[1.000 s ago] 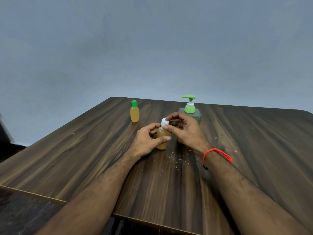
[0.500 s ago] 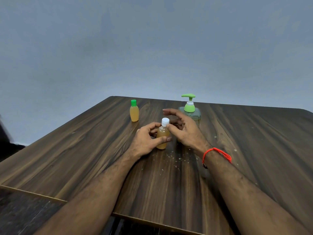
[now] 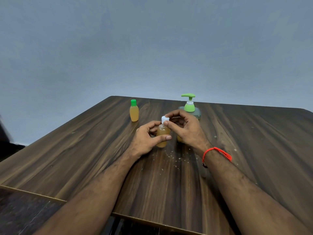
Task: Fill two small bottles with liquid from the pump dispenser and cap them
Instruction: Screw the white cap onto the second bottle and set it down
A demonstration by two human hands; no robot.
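A small bottle of amber liquid [image 3: 162, 133] stands upright on the wooden table [image 3: 84, 150], and my left hand [image 3: 145, 139] grips its body with thumb in front. My right hand [image 3: 184, 128] pinches its white cap [image 3: 164, 118] between thumb and forefinger. A second small bottle [image 3: 134, 112] with a green cap stands capped at the back left. The pump dispenser [image 3: 190, 106], green pump on a clear body, stands just behind my right hand; its lower part is hidden.
Pale crumbs [image 3: 172, 158] lie scattered on the table in front of my hands. The table's near edge [image 3: 152, 223] runs below my forearms, and a dark floor [image 3: 25, 214] shows at the lower left. A plain grey wall is behind.
My right hand let go of the white cap and opened half a second ago; now its fingers have come back and pinch the cap again. The left hand kept holding the bottle.
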